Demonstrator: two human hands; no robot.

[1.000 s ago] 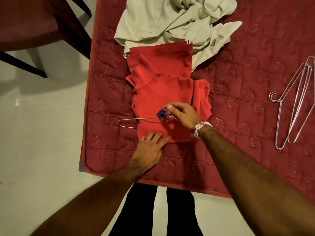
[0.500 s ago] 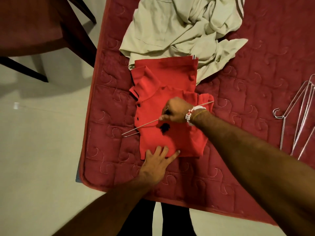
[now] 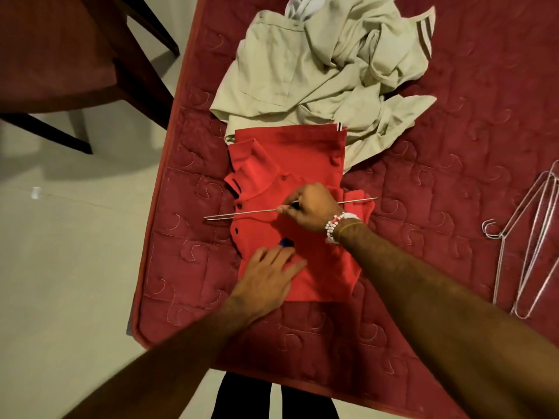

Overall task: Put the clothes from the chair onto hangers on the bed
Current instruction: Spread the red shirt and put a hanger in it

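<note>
Since the earlier frame the wire hanger (image 3: 242,213) has swung from a slant to nearly level across the shirt, and the left hand (image 3: 266,276) has slid up from the hem onto the cloth.

The bed (image 3: 453,176), under a dark red quilted cover, fills most of the view, with its near left corner just in front of the person. A dark wooden chair (image 3: 60,55) with a red seat stands on the pale floor (image 3: 60,267) beyond the bed's left edge. A crumpled heap of beige clothes (image 3: 302,71) lies toward the far edge. Its near side is overlapped by the folded red shirt (image 3: 287,152), which lies flat close to the left edge, collar to the left. Two or three spare hangers (image 3: 529,237) lie together by the right edge, well apart from the shirt.

The right hand (image 3: 311,207) pinches the wire hanger at its middle, fingers curled round the wire; both ends stick out past the shirt's sides. The left hand lies flat on the shirt's lower part, fingers straight and together. A bead bracelet (image 3: 332,226) circles the right wrist. The left fingertips touch a small blue mark (image 3: 286,242) on the shirt.
</note>
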